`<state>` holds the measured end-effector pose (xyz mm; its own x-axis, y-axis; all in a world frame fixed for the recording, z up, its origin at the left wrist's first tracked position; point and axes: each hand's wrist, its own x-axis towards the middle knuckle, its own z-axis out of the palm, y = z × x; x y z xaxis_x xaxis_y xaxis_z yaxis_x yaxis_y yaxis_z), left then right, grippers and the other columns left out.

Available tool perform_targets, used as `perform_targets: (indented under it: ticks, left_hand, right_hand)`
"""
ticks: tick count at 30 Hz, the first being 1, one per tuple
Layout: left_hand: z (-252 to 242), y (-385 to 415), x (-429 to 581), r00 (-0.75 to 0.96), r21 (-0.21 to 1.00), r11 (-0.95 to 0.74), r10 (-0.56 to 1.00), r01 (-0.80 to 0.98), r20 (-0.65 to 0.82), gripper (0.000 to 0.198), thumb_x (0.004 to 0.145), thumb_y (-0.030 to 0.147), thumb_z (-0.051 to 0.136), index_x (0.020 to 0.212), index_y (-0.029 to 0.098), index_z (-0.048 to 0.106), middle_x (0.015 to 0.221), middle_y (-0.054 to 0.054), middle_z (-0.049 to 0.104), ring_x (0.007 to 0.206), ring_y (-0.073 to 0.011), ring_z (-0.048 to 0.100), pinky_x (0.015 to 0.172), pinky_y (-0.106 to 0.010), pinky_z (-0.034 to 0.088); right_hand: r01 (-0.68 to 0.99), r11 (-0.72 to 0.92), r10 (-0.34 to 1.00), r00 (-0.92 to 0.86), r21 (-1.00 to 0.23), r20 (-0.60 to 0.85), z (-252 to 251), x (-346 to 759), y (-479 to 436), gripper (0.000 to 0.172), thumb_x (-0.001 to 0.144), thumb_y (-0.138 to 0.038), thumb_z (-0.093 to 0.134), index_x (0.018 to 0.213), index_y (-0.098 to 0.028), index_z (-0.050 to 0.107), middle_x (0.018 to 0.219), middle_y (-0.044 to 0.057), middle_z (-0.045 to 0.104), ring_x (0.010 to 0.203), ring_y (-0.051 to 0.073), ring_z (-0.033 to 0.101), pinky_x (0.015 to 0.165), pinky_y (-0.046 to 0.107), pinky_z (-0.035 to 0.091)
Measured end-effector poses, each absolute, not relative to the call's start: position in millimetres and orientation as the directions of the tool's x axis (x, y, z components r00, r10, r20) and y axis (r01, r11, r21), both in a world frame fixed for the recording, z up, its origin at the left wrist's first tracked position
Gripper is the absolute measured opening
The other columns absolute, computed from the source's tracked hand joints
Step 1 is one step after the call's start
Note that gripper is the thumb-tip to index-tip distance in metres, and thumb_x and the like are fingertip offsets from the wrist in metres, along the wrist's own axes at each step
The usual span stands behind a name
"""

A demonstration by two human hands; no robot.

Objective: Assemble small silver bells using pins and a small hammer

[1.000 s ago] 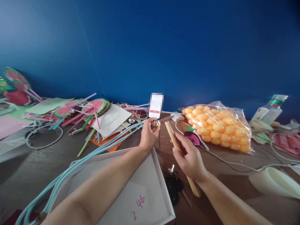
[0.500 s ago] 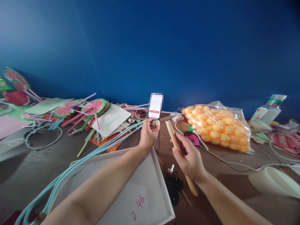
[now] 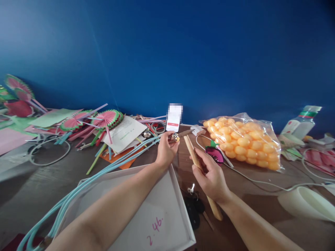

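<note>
1. Head view: blue wall (image 3: 167, 52) across the far side, brown table (image 3: 251, 195) before it.
2. Near left, under the left forearm (image 3: 117, 198): white box lid (image 3: 167, 209), marked in pink.
3. Far right, apart from both hands: clear bag of orange balls (image 3: 243, 143).
4. Right of centre, tilted: wooden stick (image 3: 191, 150), wrapped about its middle by the right hand (image 3: 211, 177), thumb and fingers closed round it. Probably light, stiff and not slippery; best gripped round the middle for balance.
5. Left of the stick, apart from it, just nearer than the phone (image 3: 172, 122): left hand (image 3: 165, 150), thumb and fingers pinched together on a metal ball (image 3: 174, 137).
6. Metal ball: perhaps a bell, too small to tell. Likely hard and slick; best pinched across its widest part.
</note>
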<state>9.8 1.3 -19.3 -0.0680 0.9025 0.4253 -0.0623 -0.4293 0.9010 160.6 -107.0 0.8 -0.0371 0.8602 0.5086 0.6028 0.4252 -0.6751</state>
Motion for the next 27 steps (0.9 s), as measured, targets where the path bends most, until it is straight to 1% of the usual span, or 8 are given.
perform_targets:
  ticks: [6,10,14,17,22,25,27]
  left_hand:
    - [-13.5,-1.9,8.2,-0.063,0.918,-0.394,0.918,-0.036,0.391,0.036,0.076,0.014,0.066,0.108,0.018,0.052,0.105,-0.008,0.06,0.09,-0.0148,0.062,0.081,-0.031,0.053]
    - [-10.6,0.4,7.4,-0.102,0.937,-0.348,0.933,-0.031,0.344,0.033,0.075,0.014,0.066,0.105,0.018,0.052,0.101,-0.008,0.062,0.088,-0.0146,0.063,0.082,-0.031,0.052]
    - [-11.7,7.0,5.1,-0.168,0.964,-0.259,0.955,-0.061,0.246,0.037,0.073,0.015,0.067,0.107,0.017,0.052,0.101,-0.007,0.063,0.081,-0.0135,0.064,0.079,-0.031,0.052]
    - [-13.0,10.5,3.1,-0.194,0.969,-0.233,0.957,-0.081,0.214,0.038,0.073,0.016,0.067,0.107,0.017,0.052,0.101,-0.007,0.063,0.08,-0.0135,0.064,0.077,-0.031,0.053]
    - [-8.3,8.2,1.6,-0.191,0.972,-0.228,0.958,-0.058,0.213,0.04,0.073,0.015,0.067,0.109,0.017,0.051,0.103,-0.007,0.063,0.079,-0.0129,0.064,0.078,-0.03,0.053]
    - [-5.8,5.9,2.1,-0.199,0.97,-0.236,0.955,-0.053,0.221,0.04,0.074,0.015,0.066,0.111,0.016,0.05,0.104,-0.008,0.062,0.083,-0.0137,0.064,0.08,-0.03,0.052]
    - [-6.5,5.2,2.6,-0.201,0.962,-0.271,0.945,-0.04,0.258,0.04,0.075,0.015,0.066,0.111,0.015,0.05,0.106,-0.009,0.061,0.086,-0.0144,0.064,0.081,-0.03,0.052]
  right_hand:
    - [0.589,0.394,0.884,-0.031,-0.705,0.467,0.2,160.5,-106.7,0.054,0.083,-0.017,0.057,0.136,-0.024,0.048,0.125,0.009,0.062,0.109,0.023,0.063,0.095,0.039,0.052]
    - [0.593,0.371,0.882,0.014,-0.715,0.47,-1.4,161.1,-104.7,0.054,0.084,-0.019,0.055,0.137,-0.023,0.046,0.126,0.01,0.061,0.109,0.023,0.063,0.094,0.04,0.052]
    - [0.681,0.315,0.887,0.035,-0.66,0.46,-4.4,163.1,-99.6,0.051,0.083,-0.02,0.054,0.134,-0.019,0.05,0.127,0.012,0.06,0.116,0.025,0.058,0.099,0.043,0.048]
    - [0.737,0.274,0.91,0.007,-0.617,0.414,-9.8,164.1,-95.3,0.05,0.081,-0.018,0.051,0.131,-0.019,0.052,0.124,0.012,0.061,0.116,0.025,0.058,0.1,0.044,0.047]
    - [0.804,0.201,0.947,-0.014,-0.559,0.321,-18.2,163.0,-93.6,0.053,0.079,-0.014,0.049,0.132,-0.019,0.051,0.119,0.011,0.061,0.113,0.025,0.059,0.099,0.043,0.048]
    - [0.839,0.167,0.961,-0.021,-0.518,0.274,-19.6,161.9,-94.8,0.054,0.079,-0.014,0.049,0.132,-0.018,0.05,0.119,0.013,0.059,0.113,0.026,0.059,0.097,0.043,0.049]
    - [0.858,0.151,0.972,-0.039,-0.491,0.23,-19.3,161.1,-95.4,0.053,0.079,-0.015,0.049,0.132,-0.018,0.051,0.119,0.013,0.059,0.113,0.027,0.059,0.096,0.044,0.049]
